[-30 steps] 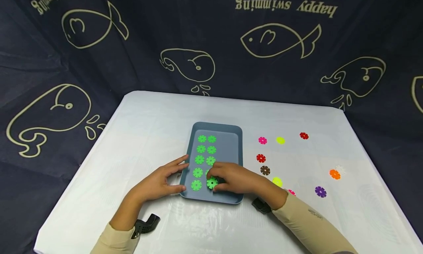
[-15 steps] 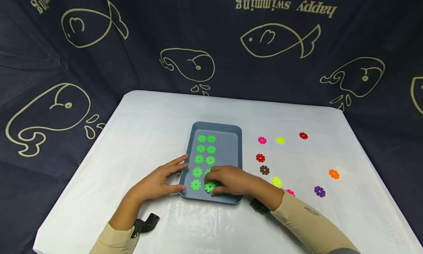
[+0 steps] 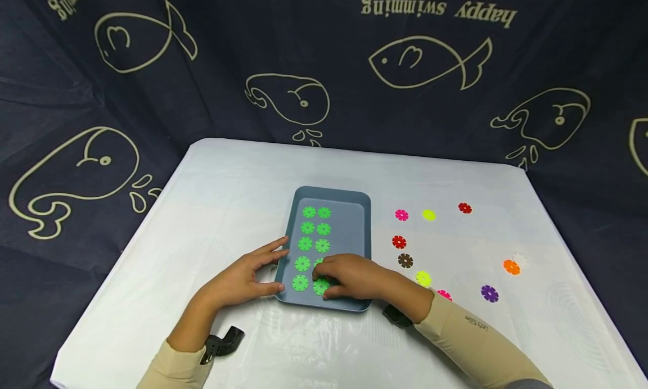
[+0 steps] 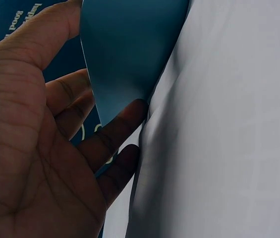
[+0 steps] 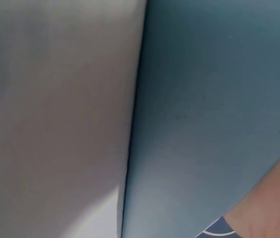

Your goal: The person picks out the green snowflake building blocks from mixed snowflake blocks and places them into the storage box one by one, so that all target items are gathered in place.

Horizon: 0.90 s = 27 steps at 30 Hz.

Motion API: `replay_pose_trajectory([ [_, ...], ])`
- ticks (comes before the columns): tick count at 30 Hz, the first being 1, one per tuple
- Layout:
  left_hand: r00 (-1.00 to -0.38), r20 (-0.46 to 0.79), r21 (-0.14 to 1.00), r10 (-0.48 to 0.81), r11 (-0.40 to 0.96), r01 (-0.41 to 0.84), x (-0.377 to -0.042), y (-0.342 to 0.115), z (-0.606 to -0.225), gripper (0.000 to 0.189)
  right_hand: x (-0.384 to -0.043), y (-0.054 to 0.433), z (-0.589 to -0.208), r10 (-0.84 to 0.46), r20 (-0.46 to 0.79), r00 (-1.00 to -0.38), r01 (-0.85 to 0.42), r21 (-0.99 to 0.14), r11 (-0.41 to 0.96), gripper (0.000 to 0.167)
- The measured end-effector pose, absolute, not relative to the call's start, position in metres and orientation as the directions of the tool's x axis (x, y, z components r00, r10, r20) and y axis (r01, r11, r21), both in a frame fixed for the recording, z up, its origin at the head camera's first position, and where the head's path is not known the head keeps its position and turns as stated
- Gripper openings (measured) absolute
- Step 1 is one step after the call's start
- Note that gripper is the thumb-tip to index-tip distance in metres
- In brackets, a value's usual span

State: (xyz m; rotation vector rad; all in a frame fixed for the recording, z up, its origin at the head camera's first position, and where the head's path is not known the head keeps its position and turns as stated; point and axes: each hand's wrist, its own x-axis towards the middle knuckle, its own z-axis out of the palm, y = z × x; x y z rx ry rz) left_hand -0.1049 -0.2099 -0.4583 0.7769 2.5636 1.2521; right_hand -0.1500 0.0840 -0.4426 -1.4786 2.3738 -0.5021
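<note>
A grey-blue tray lies on the white table, holding two columns of flat green interlocking discs with notched rims. My right hand reaches over the tray's right wall. Its thumb and fingers pinch the edges of the nearest green disc in the second column, which lies low at the tray floor. The disc just behind is partly covered by that hand. My left hand rests at the tray's left side with fingers spread and thumb extended. In the left wrist view, its fingertips are against the tray's outer wall.
Loose notched discs lie right of the tray: pink, yellow, red, brown, orange, white and purple. My right forearm crosses beside another yellow disc. A dark fish-print cloth hangs behind the table.
My right hand has shifted slightly toward the near left with the green disc, which now lies flatter, lined up beside the nearest disc of the first column. The left hand has stayed put.
</note>
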Motion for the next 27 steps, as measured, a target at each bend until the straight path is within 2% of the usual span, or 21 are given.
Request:
replay_pose_trajectory([
  [6,-0.842,0.083,0.768,0.533,0.504,0.395,-0.105,-0.210,-0.459,0.074,-0.152,0.085,-0.442,-0.900,-0.052,-0.433,-0.777,-0.484,0.402,0.031],
  [11,-0.843,0.065,0.778,0.534,0.502,0.378,-0.105,-0.210,-0.460,0.074,-0.156,0.092,-0.436,-0.876,-0.020,-0.481,-0.746,-0.515,0.422,0.031],
  [16,-0.841,0.083,0.777,0.535,0.494,0.390,-0.105,-0.210,-0.461,0.073,-0.165,0.113,-0.421,-0.821,0.058,-0.567,-0.727,-0.505,0.466,0.032],
  [21,-0.845,0.165,0.762,0.509,0.478,0.437,-0.105,-0.210,-0.462,0.062,-0.172,0.151,-0.409,-0.719,0.146,-0.679,-0.670,-0.523,0.527,0.033],
  [27,-0.889,0.175,0.716,0.423,0.565,0.410,-0.104,-0.215,-0.456,0.059,-0.166,0.210,-0.408,-0.563,0.187,-0.805,-0.572,-0.496,0.653,0.030],
])
